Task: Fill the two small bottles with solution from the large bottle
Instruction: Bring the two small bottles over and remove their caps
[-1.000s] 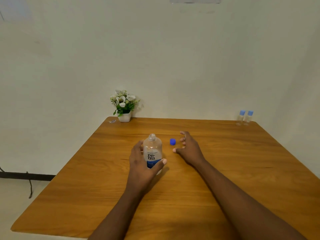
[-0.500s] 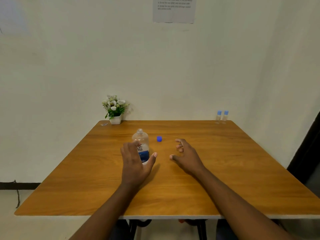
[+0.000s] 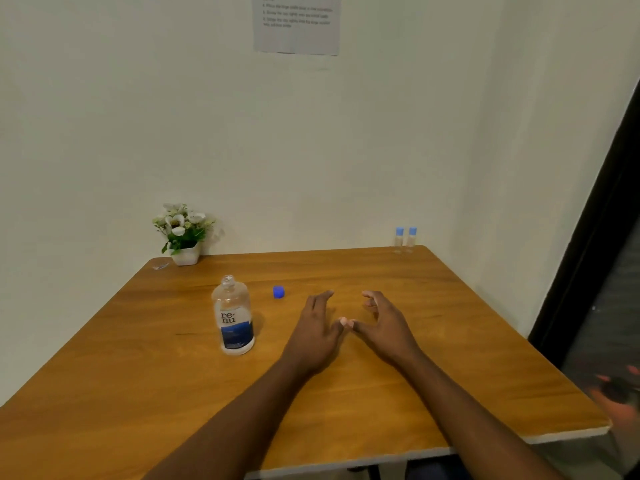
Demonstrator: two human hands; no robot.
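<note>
I'm looking at a wooden table [image 3: 450,341], where the big bottle [image 3: 233,317] is standing uncapped, its cap [image 3: 278,292] lying near, to its right. My left hand [image 3: 318,330] and right hand [image 3: 384,327] are hovering right of the big bottle, spread and empty. The capped small bottles [image 3: 405,239] are sitting far beyond it, so I'm judging all the filling is left.

Lg bottle [image 3: 234,318] label: "renu". Wall sheet [image 3: 298,24] txt unreadable.

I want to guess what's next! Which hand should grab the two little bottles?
Probably the right hand: it is empty and nearer the two small bottles far back on the right. The left hand lies closer to the large renu bottle.
</note>
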